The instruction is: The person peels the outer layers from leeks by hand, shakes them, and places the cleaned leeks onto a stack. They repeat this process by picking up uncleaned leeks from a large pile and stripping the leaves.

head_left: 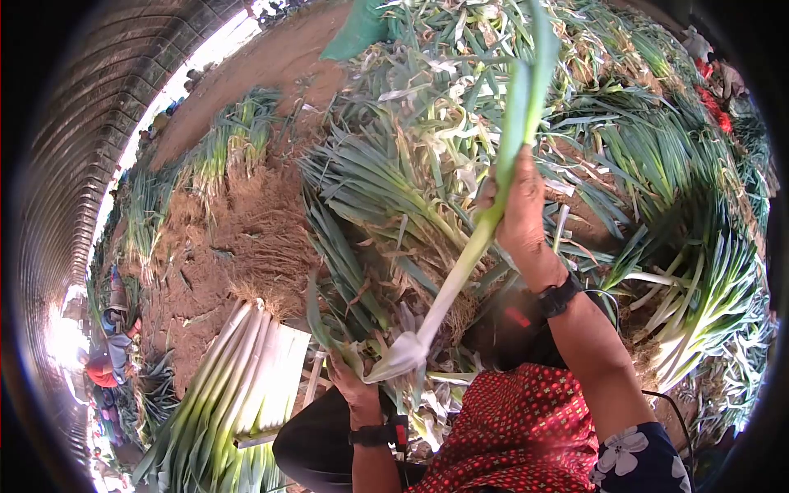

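Note:
My right hand (519,205) is closed round the green upper stalk of a long leek (460,275), which slants from upper right down to lower left. At the leek's lower end a pale, loose outer leaf (401,355) hangs off toward my left hand (352,382), whose fingers are closed on it and on a green leaf. Just left of that hand, a bundle of leeks (238,361) lies with its roots toward the top and green leaves toward the bottom.
Piled leeks (370,177) and stripped leaves (444,99) lie ahead. More leeks (690,304) are at the right, and bundles (234,140) stand on bare soil (193,308) at the left. People (115,353) are at the far left and far upper right.

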`<state>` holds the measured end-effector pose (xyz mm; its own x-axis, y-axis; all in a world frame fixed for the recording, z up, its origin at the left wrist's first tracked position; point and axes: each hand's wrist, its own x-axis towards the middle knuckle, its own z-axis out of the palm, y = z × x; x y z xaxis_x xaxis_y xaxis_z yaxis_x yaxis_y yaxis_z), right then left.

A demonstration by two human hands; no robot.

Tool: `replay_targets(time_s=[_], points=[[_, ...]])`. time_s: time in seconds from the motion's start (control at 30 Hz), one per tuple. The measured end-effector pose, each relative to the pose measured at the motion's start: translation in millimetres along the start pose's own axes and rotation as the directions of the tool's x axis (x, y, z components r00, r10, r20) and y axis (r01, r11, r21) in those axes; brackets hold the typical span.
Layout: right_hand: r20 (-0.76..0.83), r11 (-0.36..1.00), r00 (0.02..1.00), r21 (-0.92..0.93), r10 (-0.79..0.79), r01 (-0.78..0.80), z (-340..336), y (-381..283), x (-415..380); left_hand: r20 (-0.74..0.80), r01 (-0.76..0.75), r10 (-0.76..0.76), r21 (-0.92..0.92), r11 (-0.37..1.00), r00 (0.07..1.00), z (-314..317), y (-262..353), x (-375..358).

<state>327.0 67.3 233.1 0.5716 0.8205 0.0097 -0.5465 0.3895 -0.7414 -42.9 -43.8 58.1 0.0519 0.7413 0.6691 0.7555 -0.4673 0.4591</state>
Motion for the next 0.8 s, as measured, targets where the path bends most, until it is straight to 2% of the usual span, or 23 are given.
replay_targets(time_s=[0.03, 0.07, 0.1, 0.13, 0.17, 0.2, 0.23, 0.27, 0.3, 0.37, 0.4, 0.43, 0.47, 0.5, 0.53, 0.57, 0.6, 0.63, 0.7, 0.73, 0.8], points=[[0.005, 0.998, 0.999, 0.044, -0.035, 0.034, -1, -7, 1, 0.040, 0.199, -0.202, 0.058, 0.978, 0.979, 5, -24, -22], [0.009, 0.994, 0.998, 0.088, -0.069, 0.068, 0, -14, 1, 0.033, 0.197, -0.200, 0.057, 0.979, 0.979, 6, -46, -42], [-0.004, 0.992, 0.998, 0.113, -0.056, 0.056, 1, -17, 0, 0.097, 0.387, -0.391, 0.060, 0.920, 0.915, 7, -64, -59], [-0.004, 0.992, 0.998, 0.113, -0.062, 0.062, 1, -16, -4, 0.164, 0.560, -0.564, 0.073, 0.825, 0.810, 7, -64, -56], [0.040, 0.993, 0.997, 0.100, -0.068, 0.064, 2, -14, -9, 0.373, 0.311, -0.511, 0.478, 0.821, 0.774, -3, -61, -56], [0.084, 0.994, 0.994, 0.086, -0.073, 0.066, 4, -12, -11, 0.376, 0.311, -0.507, 0.472, 0.825, 0.776, 0, -51, -43], [0.144, 0.995, 0.989, 0.099, -0.033, 0.019, 7, -14, -12, 0.404, 0.567, -0.741, 0.477, 0.671, 0.537, 9, -41, -19], [0.158, 0.993, 0.986, 0.097, 0.055, -0.071, 11, -20, -13, 0.424, 0.752, -0.876, 0.494, 0.436, 0.230, 14, -28, 4], [0.245, 0.986, 0.964, 0.105, 0.101, -0.130, 12, -24, -13, 0.432, 0.492, -0.820, 0.657, 0.571, 0.374, 9, -4, 21], [0.399, 0.969, 0.899, 0.084, 0.182, -0.233, 12, -24, -18, 0.552, 0.621, -0.622, 0.224, 0.751, 0.555, 9, 21, 45], [0.470, 0.960, 0.856, 0.059, 0.215, -0.273, 16, -20, -23, 0.614, 0.680, -0.507, -0.067, 0.730, 0.605, 14, 35, 50], [0.505, 0.943, 0.829, 0.084, 0.239, -0.322, 18, -9, -29, 0.631, 0.689, -0.383, -0.351, 0.634, 0.674, 23, 53, 59], [0.568, 0.921, 0.783, 0.105, 0.255, -0.376, 20, -1, -34, 0.621, 0.619, -0.250, -0.495, 0.611, 0.743, 25, 87, 79], [0.613, 0.924, 0.740, 0.044, 0.275, -0.380, 24, 0, -38, 0.585, 0.538, -0.115, -0.629, 0.562, 0.803, 26, 122, 100], [0.654, 0.925, 0.695, -0.019, 0.299, -0.380, 27, 0, -41, 0.583, 0.539, -0.119, -0.628, 0.561, 0.804, 32, 140, 109], [0.686, 0.872, 0.645, 0.033, 0.336, -0.489, 28, 7, -44, 0.606, 0.545, -0.019, -0.701, 0.460, 0.795, 39, 154, 116], [0.686, 0.871, 0.644, 0.031, 0.338, -0.490, 31, 9, -48, 0.613, 0.553, 0.085, -0.757, 0.348, 0.785, 41, 165, 123], [0.706, 0.828, 0.601, 0.036, 0.375, -0.559, 33, 9, -51, 0.646, 0.567, 0.086, -0.720, 0.400, 0.759, 38, 172, 129], [0.769, 0.768, 0.506, 0.030, 0.391, -0.640, 33, 8, -51, 0.683, 0.620, 0.046, -0.686, 0.380, 0.729, 40, 173, 124], [0.767, 0.767, 0.506, 0.029, 0.394, -0.641, 32, 7, -53, 0.716, 0.666, 0.008, -0.654, 0.359, 0.698, 40, 172, 121], [0.726, 0.864, 0.603, 0.023, 0.332, -0.504, 35, 3, -61, 0.696, 0.655, -0.049, -0.647, 0.391, 0.717, 43, 173, 106]])
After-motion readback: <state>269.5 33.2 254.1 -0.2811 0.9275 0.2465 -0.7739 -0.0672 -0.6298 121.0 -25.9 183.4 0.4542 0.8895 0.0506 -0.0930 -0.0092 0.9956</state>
